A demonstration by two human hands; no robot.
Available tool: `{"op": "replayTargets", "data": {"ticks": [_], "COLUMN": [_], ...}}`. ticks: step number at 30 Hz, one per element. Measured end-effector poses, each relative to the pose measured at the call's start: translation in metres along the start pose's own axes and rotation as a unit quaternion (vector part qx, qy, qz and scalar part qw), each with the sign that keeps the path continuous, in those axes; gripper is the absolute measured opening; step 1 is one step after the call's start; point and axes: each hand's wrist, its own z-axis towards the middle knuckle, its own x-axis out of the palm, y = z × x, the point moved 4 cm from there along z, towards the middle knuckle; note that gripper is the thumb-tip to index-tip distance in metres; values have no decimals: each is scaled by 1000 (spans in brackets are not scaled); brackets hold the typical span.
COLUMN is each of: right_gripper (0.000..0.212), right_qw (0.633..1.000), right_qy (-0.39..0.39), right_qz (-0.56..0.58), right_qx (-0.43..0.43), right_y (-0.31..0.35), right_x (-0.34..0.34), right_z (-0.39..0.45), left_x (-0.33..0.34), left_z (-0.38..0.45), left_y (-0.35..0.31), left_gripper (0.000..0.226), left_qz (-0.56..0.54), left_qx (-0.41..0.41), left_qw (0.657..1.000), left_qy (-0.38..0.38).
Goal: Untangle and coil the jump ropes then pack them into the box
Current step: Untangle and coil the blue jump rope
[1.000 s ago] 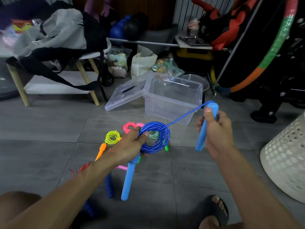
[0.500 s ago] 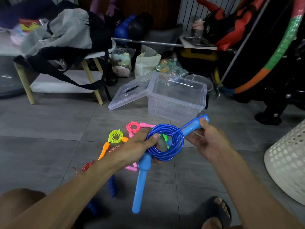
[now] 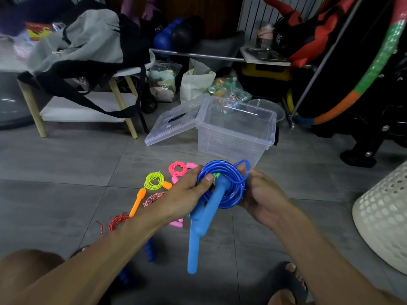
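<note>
A blue jump rope [image 3: 229, 190] is wound into a tight coil in front of me, its two light-blue handles hanging down through and below the loops. My left hand [image 3: 187, 194] grips the coil's left side, thumb pressed on the loops. My right hand [image 3: 262, 194] holds the coil's right side from behind. On the floor beneath lie a coiled yellow rope [image 3: 154, 180] with orange handles, a coiled pink rope [image 3: 178, 168], and a loose red-and-white rope [image 3: 116, 222]. The clear plastic box [image 3: 233, 137] stands open just beyond, its lid [image 3: 174, 121] leaning at its left.
A white perforated basket [image 3: 383, 221] stands at the right. A low white table [image 3: 83, 111] with a grey bag is at the back left. Bags, a hoop and gear crowd the back wall. My sandalled foot [image 3: 290, 280] is at the bottom.
My right hand brought the second handle in from the right and tucked it down through the coil. The last stretch of rope is now wound in, and both hands close on the coil.
</note>
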Motion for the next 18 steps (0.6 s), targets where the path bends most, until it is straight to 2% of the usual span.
{"op": "replayTargets", "data": {"ticks": [5, 9, 10, 12, 14, 16, 17, 18], "right_gripper": [35, 38, 36, 28, 24, 14, 7, 16], "right_qw": [998, 987, 982, 971, 929, 902, 903, 896], "right_qy": [13, 13, -12, -111, -181, -119, -65, -34], "right_qz": [-67, -163, -185, -189, -247, -317, -346, -384], "right_qx": [2, -10, -31, -98, -208, -266, -248, -221], "right_y": [3, -1, -1, 5, 18, 22, 19, 12], "right_x": [2, 2, 0, -10, -14, 3, 14, 21], "right_z": [-1, 1, 3, 2, -6, -17, -21, -21], "left_x": [-4, -3, -4, -7, -11, -15, -15, -15], "left_z": [0, -2, -1, 1, 2, 5, 7, 8], "left_y": [3, 1, 1, -1, 2, 9, 13, 16], "left_gripper": [27, 28, 27, 21, 21, 22, 23, 23], "left_qz": [26, 15, 14, 11, 24, 35, 43, 56], "left_qx": [14, 18, 18, 20, 9, -3, -12, -17], "left_qw": [999, 998, 998, 996, 992, 989, 988, 987], "left_qy": [-29, -51, -58, -86, -121, -143, -146, -149]}}
